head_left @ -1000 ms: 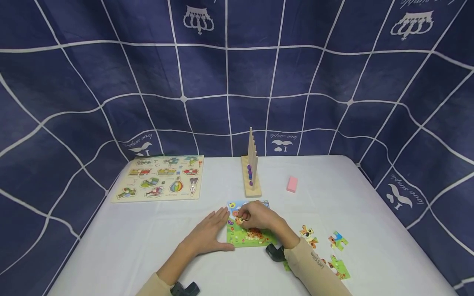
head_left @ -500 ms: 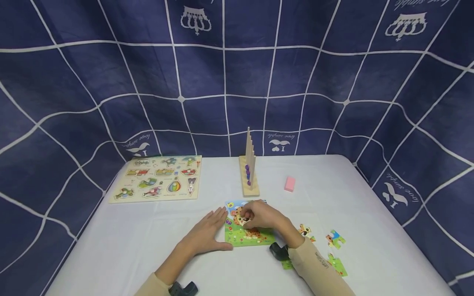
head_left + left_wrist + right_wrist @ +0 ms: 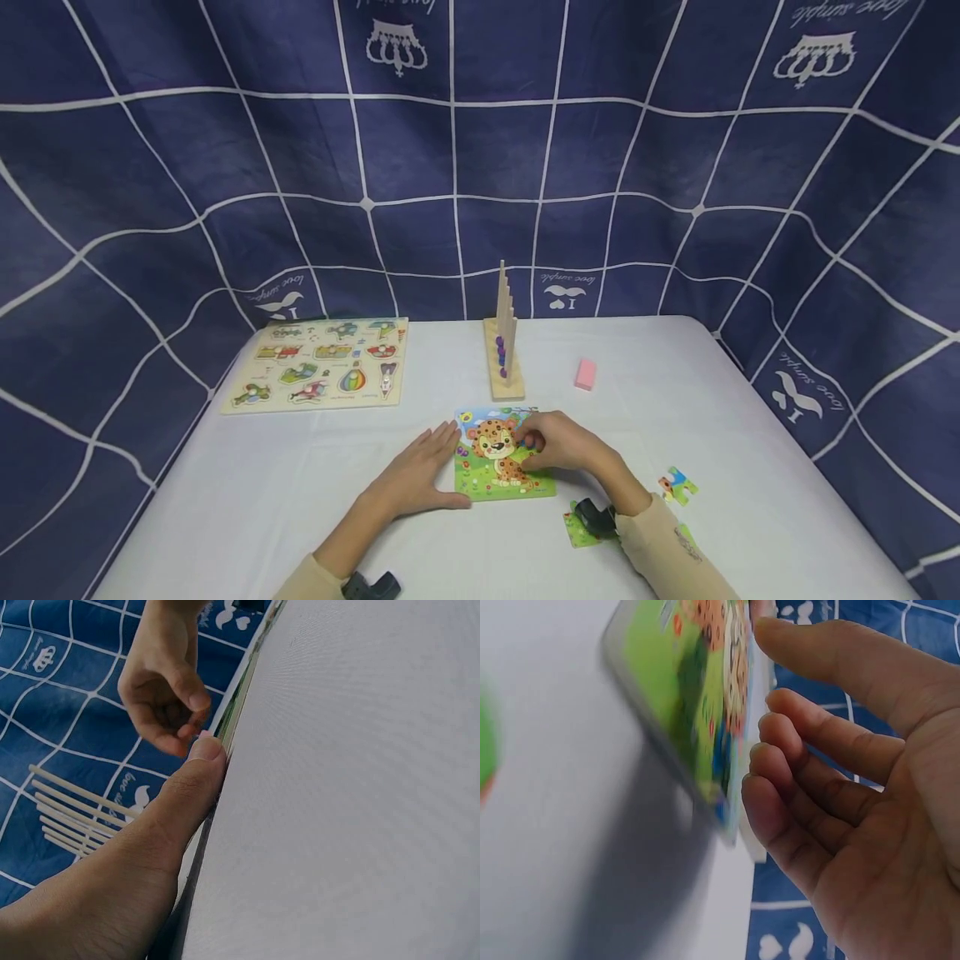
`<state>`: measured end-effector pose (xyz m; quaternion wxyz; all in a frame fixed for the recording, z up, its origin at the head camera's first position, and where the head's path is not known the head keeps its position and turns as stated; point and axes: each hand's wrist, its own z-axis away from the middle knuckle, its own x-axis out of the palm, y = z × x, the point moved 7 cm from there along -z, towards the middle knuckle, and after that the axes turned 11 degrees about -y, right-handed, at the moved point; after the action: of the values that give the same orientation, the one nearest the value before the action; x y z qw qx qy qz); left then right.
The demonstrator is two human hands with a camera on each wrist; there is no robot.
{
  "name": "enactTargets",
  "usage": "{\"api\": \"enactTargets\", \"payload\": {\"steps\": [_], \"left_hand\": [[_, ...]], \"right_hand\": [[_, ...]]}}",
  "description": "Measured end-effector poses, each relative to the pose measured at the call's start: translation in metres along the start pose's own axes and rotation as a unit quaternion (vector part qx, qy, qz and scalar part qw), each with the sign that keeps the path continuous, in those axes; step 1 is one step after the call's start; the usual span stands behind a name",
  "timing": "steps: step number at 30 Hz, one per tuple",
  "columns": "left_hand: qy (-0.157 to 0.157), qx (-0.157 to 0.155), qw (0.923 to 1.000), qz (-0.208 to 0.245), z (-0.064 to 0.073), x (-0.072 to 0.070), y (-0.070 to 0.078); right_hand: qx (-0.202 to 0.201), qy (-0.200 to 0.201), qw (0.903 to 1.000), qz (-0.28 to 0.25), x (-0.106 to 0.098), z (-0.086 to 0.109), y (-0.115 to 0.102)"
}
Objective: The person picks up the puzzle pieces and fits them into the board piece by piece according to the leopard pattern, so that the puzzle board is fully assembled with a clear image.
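Observation:
A square jigsaw puzzle (image 3: 480,485) with a spotted leopard cub on green grass lies on the white table. My left hand (image 3: 417,477) rests flat along its left side, fingertips at the upper left edge and thumb near the lower left corner. In the left wrist view that thumb (image 3: 196,776) lies at the board's edge. Over the puzzle's right part hovers my right hand (image 3: 564,443), partly covering it. The right wrist view shows its fingers (image 3: 780,769) loosely bent, thumb apart, nothing between them.
Loose puzzle pieces lie to the right: one blue and green (image 3: 678,486), a green one (image 3: 581,528) partly behind the right wrist camera. Behind the puzzle stand a wooden peg rack (image 3: 508,388) and a pink block (image 3: 586,374). A vehicle peg puzzle (image 3: 315,400) lies back left.
My right hand has moved off the cub's face to the right, uncovering the head and body. The right forearm shifted right over the loose pieces. My left hand stays in place.

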<state>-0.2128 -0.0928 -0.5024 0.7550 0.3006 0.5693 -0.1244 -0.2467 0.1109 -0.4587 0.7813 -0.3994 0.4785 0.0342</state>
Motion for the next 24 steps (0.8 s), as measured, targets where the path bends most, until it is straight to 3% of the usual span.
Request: {"api": "enactTargets", "payload": {"steps": [12, 24], "left_hand": [[-0.007, -0.002, 1.0, 0.005, -0.001, 0.002, -0.002], [-0.007, -0.002, 1.0, 0.002, -0.002, 0.002, -0.001]], "right_hand": [[0.037, 0.029, 0.9988, -0.013, -0.017, 0.042, 0.031], [0.1, 0.042, 0.9929, -0.049, -0.025, 0.085, 0.069]]}}
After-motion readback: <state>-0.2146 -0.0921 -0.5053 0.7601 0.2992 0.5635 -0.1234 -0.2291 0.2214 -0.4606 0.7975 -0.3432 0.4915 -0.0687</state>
